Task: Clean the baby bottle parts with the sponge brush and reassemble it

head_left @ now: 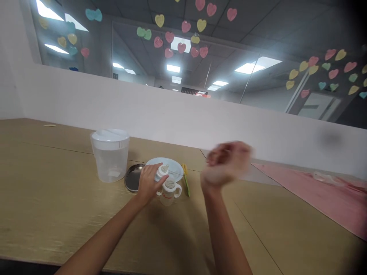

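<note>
Thumb and fingers of my left hand are closed around a white bottle nipple with its collar, over the front of a pale blue plate. Right beside it stands a clear baby bottle, upright, uncapped, with white side handles and red lettering. My right hand is raised above the table to the right of the plate. Motion smears its fingers, so whether it holds anything cannot be made out.
A lidded translucent plastic bucket stands on the left, with a dark metal tray beside it. A thin yellow-and-green utensil lies right of the plate. Pink cloth covers the table's right side. Behind runs a white wall below windows.
</note>
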Demonstrator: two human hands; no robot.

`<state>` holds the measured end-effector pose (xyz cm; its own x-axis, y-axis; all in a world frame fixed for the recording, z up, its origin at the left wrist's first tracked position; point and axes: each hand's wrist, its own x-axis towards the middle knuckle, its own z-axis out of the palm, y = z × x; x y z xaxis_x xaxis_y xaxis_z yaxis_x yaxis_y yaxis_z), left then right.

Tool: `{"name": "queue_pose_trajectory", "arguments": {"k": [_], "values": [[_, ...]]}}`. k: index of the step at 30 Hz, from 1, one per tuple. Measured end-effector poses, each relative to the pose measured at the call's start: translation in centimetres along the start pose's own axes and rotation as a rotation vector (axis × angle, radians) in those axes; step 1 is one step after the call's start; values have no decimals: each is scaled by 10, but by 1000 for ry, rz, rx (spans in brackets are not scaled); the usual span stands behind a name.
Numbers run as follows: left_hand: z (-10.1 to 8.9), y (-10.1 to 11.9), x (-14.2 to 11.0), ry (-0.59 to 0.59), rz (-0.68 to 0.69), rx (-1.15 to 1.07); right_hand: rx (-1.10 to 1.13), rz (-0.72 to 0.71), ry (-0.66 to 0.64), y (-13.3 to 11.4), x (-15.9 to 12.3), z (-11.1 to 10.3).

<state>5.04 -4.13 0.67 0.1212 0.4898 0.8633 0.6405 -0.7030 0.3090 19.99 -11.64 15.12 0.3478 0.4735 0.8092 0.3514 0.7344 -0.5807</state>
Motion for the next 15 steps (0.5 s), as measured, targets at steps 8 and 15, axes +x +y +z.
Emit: {"name": "queue_pose_trajectory", "arguments": {"k": [8,15], "values": [[5,-9,1,25,-71,18,-690,174,-881,58,-20,43],[5,-12,-1,-13,-61,46,-777,119,-945,62,-25,47]]}}
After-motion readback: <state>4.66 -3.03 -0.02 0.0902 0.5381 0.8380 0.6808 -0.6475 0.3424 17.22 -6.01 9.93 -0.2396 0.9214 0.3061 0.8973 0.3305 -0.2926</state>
